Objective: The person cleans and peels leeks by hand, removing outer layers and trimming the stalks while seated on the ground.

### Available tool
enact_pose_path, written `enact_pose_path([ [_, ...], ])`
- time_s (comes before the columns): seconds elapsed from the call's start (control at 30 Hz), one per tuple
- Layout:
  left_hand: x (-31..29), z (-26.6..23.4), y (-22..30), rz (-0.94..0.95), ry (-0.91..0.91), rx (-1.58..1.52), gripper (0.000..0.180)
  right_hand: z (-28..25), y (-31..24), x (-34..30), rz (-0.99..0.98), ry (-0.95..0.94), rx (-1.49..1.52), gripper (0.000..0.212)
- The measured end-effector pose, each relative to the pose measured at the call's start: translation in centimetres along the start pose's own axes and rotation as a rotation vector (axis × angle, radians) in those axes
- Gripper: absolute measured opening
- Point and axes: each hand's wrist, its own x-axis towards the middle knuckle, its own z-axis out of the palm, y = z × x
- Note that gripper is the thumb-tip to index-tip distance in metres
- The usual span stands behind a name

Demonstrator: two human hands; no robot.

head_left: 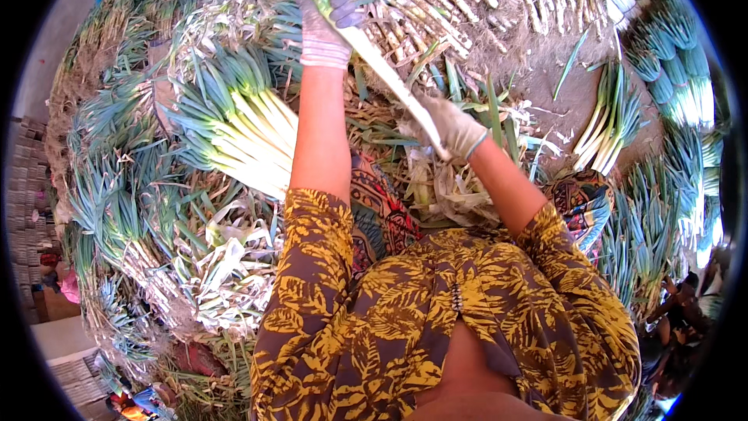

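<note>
With the middle of the view as the hub, a long leek [386,74] slants across the upper part, green top toward 11 o'clock, white base toward 2. The person's gloved left hand [331,23], between 11 and 12 o'clock, has its grip closed around the stalk where white turns green. The gloved right hand [452,125], near 2, is against the lower white end; whether its grip is closed cannot be told. A pale-stemmed bunch [257,121] lies at 10, beside the left forearm.

The leek should be light, fairly stiff along the white shank, limp at the leaves, probably slick and easily bruised. The firm shank looks the best place to hold, with light pressure.
</note>
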Motion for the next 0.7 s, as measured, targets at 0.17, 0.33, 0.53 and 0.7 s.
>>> enact_pose_path([
  [0.17, 0.6, -2.0, 1.0, -0.062, -0.068, -0.211, 0.072, 1.6, -1.4, -3.1, -0.012, 0.177, 0.317, 0.052],
  [0.33, 0.8, 1.1, -1.6, 0.022, 0.051, -0.209, 0.076, 1.1, -4.9, -1.5, -0.073, 0.467, -0.209, 0.055],
  [0.53, 3.0, -1.5, -0.6, -0.187, -0.407, -0.202, 0.062, -2.2, -0.1, 4.1, 0.115, 0.376, -0.085, 0.058],
  [0.7, 2.3, -2.9, 1.0, -0.272, -0.553, -0.417, 0.063, -1.4, -4.0, 1.0, 0.121, 0.078, 0.406, 0.029],
])
